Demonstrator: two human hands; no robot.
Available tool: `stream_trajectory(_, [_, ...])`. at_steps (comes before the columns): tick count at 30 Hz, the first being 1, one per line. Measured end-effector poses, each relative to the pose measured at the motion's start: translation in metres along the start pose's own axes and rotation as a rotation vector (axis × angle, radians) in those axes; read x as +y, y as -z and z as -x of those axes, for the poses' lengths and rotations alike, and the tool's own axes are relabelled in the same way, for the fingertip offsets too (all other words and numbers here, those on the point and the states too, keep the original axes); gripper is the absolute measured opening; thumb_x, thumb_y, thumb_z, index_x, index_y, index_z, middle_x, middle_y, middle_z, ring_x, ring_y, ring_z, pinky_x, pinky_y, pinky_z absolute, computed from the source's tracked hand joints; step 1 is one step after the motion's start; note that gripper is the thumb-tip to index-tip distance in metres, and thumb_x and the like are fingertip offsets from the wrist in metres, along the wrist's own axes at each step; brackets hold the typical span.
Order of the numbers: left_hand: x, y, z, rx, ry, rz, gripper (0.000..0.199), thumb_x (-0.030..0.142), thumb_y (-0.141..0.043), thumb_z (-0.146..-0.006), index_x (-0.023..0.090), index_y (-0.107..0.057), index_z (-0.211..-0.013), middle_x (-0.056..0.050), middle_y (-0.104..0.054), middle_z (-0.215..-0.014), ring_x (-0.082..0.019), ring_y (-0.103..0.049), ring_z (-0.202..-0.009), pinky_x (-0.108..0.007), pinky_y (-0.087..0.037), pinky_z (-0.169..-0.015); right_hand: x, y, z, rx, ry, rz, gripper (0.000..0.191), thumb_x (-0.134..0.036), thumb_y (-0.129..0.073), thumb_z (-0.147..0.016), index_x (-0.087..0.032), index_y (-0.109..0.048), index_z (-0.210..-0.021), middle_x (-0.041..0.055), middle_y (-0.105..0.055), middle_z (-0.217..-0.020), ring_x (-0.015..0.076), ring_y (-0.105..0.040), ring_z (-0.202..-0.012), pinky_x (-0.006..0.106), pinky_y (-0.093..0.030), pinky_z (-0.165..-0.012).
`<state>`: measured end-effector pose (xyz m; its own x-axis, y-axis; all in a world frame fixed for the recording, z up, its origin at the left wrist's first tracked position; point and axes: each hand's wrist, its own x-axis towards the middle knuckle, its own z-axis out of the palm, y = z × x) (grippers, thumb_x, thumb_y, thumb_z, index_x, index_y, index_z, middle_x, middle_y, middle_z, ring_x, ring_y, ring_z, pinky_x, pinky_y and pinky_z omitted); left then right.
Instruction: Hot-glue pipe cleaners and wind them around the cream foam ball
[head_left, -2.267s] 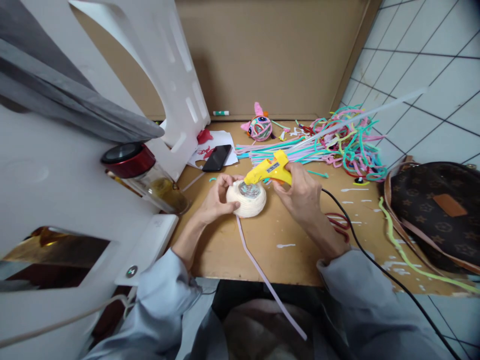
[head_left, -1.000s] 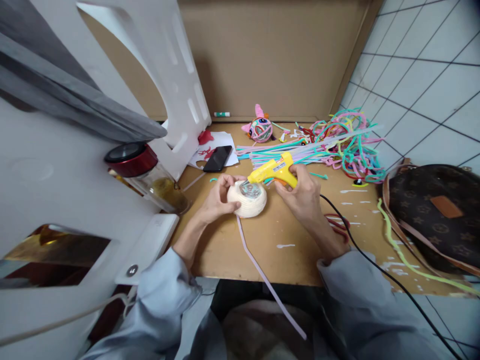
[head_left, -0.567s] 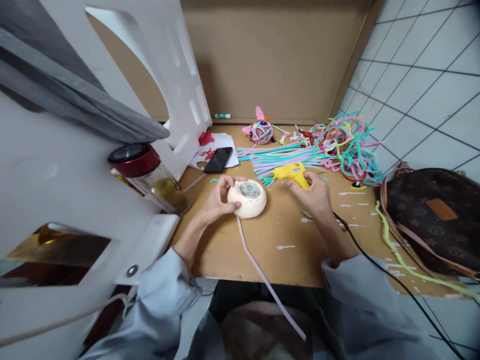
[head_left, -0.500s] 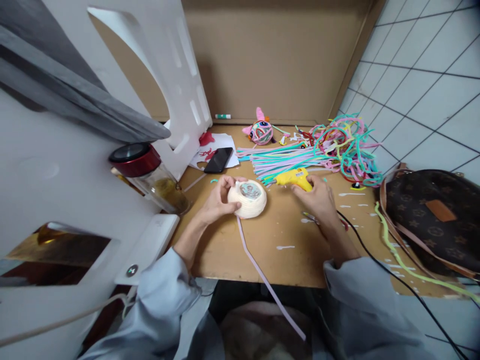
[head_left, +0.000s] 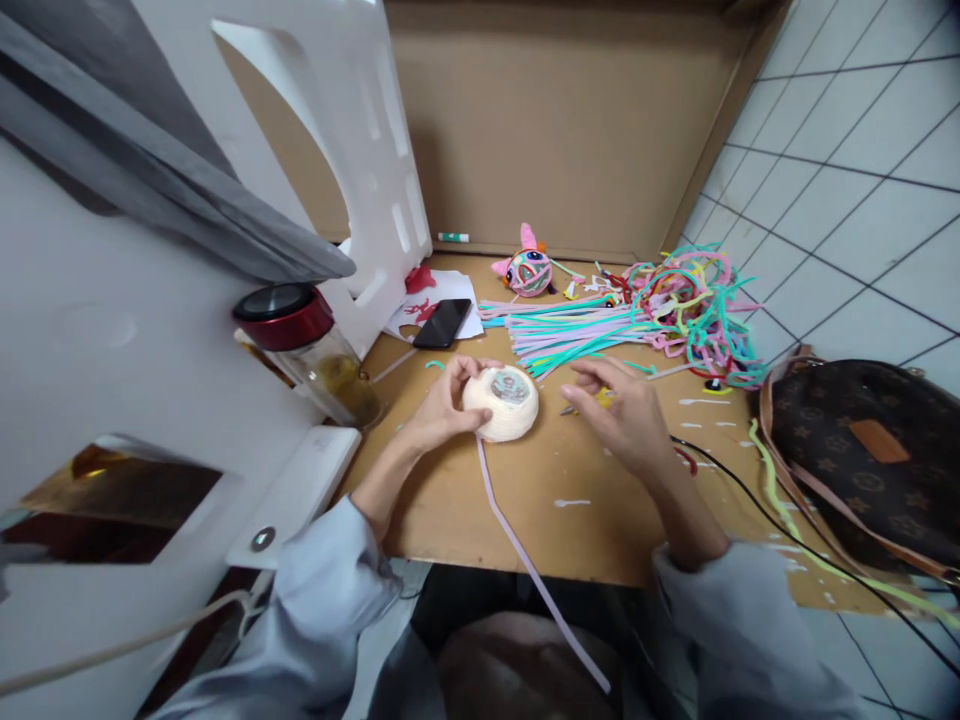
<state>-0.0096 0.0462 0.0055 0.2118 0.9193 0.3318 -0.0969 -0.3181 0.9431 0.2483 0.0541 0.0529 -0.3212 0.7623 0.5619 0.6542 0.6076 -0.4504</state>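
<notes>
My left hand [head_left: 446,405] grips the side of a cream, rounded ball [head_left: 499,415] covered in ridged winding, with a round bare patch on top showing a bluish, patterned surface. A lilac pipe cleaner [head_left: 517,545] trails from its underside over the table's front edge. To the right, my right hand [head_left: 626,415] hovers with thumb and forefinger apart and nothing visible between them. Beneath it lies the yellow hot glue gun [head_left: 604,397], mostly hidden by the hand, its nozzle pointing left.
Behind the ball lie a bundle of pipe cleaners [head_left: 570,335], a tangled coloured heap [head_left: 694,305] and a pink-eared ball figure [head_left: 529,272]. A phone [head_left: 444,323] rests on paper. A glass bottle [head_left: 330,375] stands left; a brown bag [head_left: 870,460] and black cord [head_left: 739,500] are right.
My right hand has let go of the yellow glue gun, which has come down onto the table. My left hand still holds the cream ball. The view has shifted slightly.
</notes>
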Motion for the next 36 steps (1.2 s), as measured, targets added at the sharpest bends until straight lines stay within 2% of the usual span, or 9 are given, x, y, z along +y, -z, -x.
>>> stream_trajectory(2, [0.003,-0.002,0.001,0.005,0.001,-0.002,0.06,0.039,-0.089,-0.064,0.024,-0.04,-0.096,-0.01,-0.061,-0.129,-0.026,-0.058,-0.123,-0.038,-0.046,-0.101,-0.029,-0.005,-0.012,-0.038,0.076,-0.193,0.027,-0.036,-0.063,-0.092,-0.019,-0.069,-0.113,0.0065,-0.071,-0.094,0.0198,-0.065,-0.083,0.033,-0.052,-0.078])
stream_trajectory(4, [0.005,-0.003,0.002,0.015,0.012,-0.015,0.058,0.038,-0.088,-0.065,0.024,-0.041,-0.096,-0.008,-0.062,-0.126,-0.024,-0.06,-0.117,-0.037,-0.048,-0.098,-0.051,-0.013,-0.023,-0.08,0.146,-0.232,0.027,-0.034,-0.067,-0.09,-0.019,-0.07,-0.113,0.0051,-0.069,-0.093,0.0189,-0.065,-0.085,0.031,-0.051,-0.078])
stream_trajectory(6, [0.006,-0.004,0.002,0.02,0.015,-0.02,0.058,0.038,-0.088,-0.065,0.024,-0.041,-0.096,-0.007,-0.062,-0.123,-0.023,-0.062,-0.113,-0.036,-0.05,-0.095,-0.061,-0.021,-0.031,-0.119,0.195,-0.231,0.017,-0.029,-0.065,-0.091,-0.018,-0.071,-0.103,0.004,-0.068,-0.089,0.0176,-0.064,-0.084,0.029,-0.049,-0.076])
stream_trajectory(8, [0.006,-0.005,0.002,0.019,0.009,-0.003,0.058,0.038,-0.088,-0.064,0.024,-0.041,-0.095,-0.007,-0.062,-0.123,-0.023,-0.062,-0.114,-0.036,-0.05,-0.096,-0.059,-0.027,-0.036,-0.132,0.191,-0.244,0.012,-0.024,-0.06,-0.092,-0.018,-0.07,-0.089,0.0032,-0.067,-0.084,0.0165,-0.062,-0.079,0.028,-0.047,-0.073])
stream_trajectory(10, [0.004,-0.005,0.002,0.012,0.003,0.021,0.059,0.037,-0.089,-0.064,0.024,-0.04,-0.094,-0.009,-0.062,-0.127,-0.025,-0.061,-0.118,-0.037,-0.049,-0.098,-0.05,-0.03,-0.038,-0.128,0.136,-0.307,0.017,-0.025,-0.058,-0.091,-0.019,-0.067,-0.078,0.0032,-0.066,-0.08,0.0162,-0.061,-0.076,0.029,-0.046,-0.071])
stream_trajectory(15, [0.003,-0.004,0.001,0.008,0.019,0.025,0.059,0.035,-0.09,-0.064,0.023,-0.041,-0.095,-0.013,-0.061,-0.133,-0.027,-0.058,-0.126,-0.04,-0.046,-0.105,-0.028,-0.033,-0.038,-0.132,-0.089,-0.617,0.021,-0.038,-0.064,-0.084,-0.019,-0.067,-0.075,0.0017,-0.068,-0.076,0.016,-0.061,-0.072,0.029,-0.048,-0.07])
stream_trajectory(19, [0.005,-0.004,0.002,0.013,0.017,0.017,0.058,0.033,-0.089,-0.064,0.023,-0.042,-0.095,-0.013,-0.061,-0.134,-0.028,-0.057,-0.128,-0.042,-0.044,-0.107,-0.022,-0.039,-0.036,-0.143,-0.212,-0.669,0.022,-0.04,-0.067,-0.075,-0.019,-0.067,-0.07,-0.0006,-0.065,-0.066,0.0138,-0.056,-0.064,0.027,-0.046,-0.063])
stream_trajectory(27, [0.006,-0.005,0.003,-0.01,-0.001,0.012,0.055,0.027,-0.086,-0.066,0.023,-0.04,-0.096,-0.014,-0.06,-0.135,-0.026,-0.058,-0.127,-0.041,-0.045,-0.107,-0.013,-0.05,-0.024,-0.167,-0.311,-0.741,0.025,-0.044,-0.068,-0.07,-0.019,-0.066,-0.068,-0.0021,-0.057,-0.06,0.0118,-0.048,-0.059,0.026,-0.04,-0.058])
stream_trajectory(36, [0.008,-0.007,0.004,0.007,0.011,-0.026,0.055,0.027,-0.086,-0.064,0.023,-0.041,-0.096,-0.013,-0.062,-0.132,-0.027,-0.057,-0.128,-0.042,-0.044,-0.109,-0.014,-0.054,-0.021,-0.174,-0.309,-0.747,0.024,-0.042,-0.065,-0.071,-0.02,-0.06,-0.065,-0.0037,-0.052,-0.057,0.0104,-0.044,-0.056,0.025,-0.035,-0.056])
